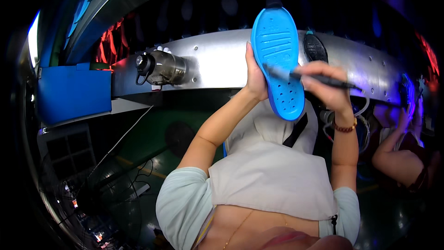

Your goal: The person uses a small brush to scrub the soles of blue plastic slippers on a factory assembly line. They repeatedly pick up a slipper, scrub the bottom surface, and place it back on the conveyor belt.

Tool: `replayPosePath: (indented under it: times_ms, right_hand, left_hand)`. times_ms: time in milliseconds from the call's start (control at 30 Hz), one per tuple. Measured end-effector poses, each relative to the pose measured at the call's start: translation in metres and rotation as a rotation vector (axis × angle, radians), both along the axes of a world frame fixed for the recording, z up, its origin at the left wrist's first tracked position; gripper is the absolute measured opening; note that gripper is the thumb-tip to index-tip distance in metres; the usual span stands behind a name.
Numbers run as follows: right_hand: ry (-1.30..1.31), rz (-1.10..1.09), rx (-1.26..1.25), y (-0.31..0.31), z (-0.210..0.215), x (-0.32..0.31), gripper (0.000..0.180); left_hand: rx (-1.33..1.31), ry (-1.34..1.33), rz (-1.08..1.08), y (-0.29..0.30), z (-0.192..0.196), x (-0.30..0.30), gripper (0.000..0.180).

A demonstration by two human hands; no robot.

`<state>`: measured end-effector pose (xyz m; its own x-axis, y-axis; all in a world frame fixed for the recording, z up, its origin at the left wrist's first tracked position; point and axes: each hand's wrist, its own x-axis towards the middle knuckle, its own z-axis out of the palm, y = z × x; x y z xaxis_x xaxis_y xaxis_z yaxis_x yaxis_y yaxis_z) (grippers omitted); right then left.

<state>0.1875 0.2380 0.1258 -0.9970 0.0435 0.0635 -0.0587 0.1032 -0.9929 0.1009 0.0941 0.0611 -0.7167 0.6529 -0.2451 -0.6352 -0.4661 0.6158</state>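
A bright blue shoe sole (276, 32), with ridges in its upper half and small holes near its lower end, is held up in front of me. My left hand (257, 78) grips it along its left edge, with the thumb side showing and the other fingers hidden behind it. In my right hand (327, 85) is a dark-handled brush (334, 82). Its bristle end, smeared by motion, lies over the middle of the sole. My right fingers are closed round the handle. Behind the right hand, a dark shoe sole (316, 47) rests on the metal ledge (217, 55).
On the ledge's left part lies a drink bottle (171, 68) with a black cap. Further left is a blue box (74, 93), with a floor fan (95, 194) below. Dim soles (228, 0) line the dark area beyond the ledge. Another person's arm (397, 157) shows at right.
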Motion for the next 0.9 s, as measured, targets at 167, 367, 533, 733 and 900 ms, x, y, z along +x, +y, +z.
replayPosePath:
  times_ms: [167,367,533,733,900]
  right_hand:
    - [0.275,0.176,0.085,-0.001,0.005,0.005,0.02]
    - [0.335,0.359,0.219,0.001,0.002,0.013,0.02]
    - [0.286,-0.068,0.118,0.007,-0.007,0.014,0.021]
    - [0.208,0.234,-0.118,0.02,-0.006,0.022,0.017]
    - [0.283,0.215,0.173,0.005,-0.012,0.02,0.018]
  left_hand:
    - [0.082,0.144,0.046,-0.007,0.003,-0.007,0.099]
    - [0.231,0.201,0.272,-0.013,0.019,-0.017,0.105]
    - [0.256,0.181,0.283,-0.007,0.026,-0.022,0.104]
    - [0.196,0.21,0.229,-0.012,0.029,-0.022,0.102]
    - [0.137,0.273,0.238,-0.013,0.03,-0.029,0.099]
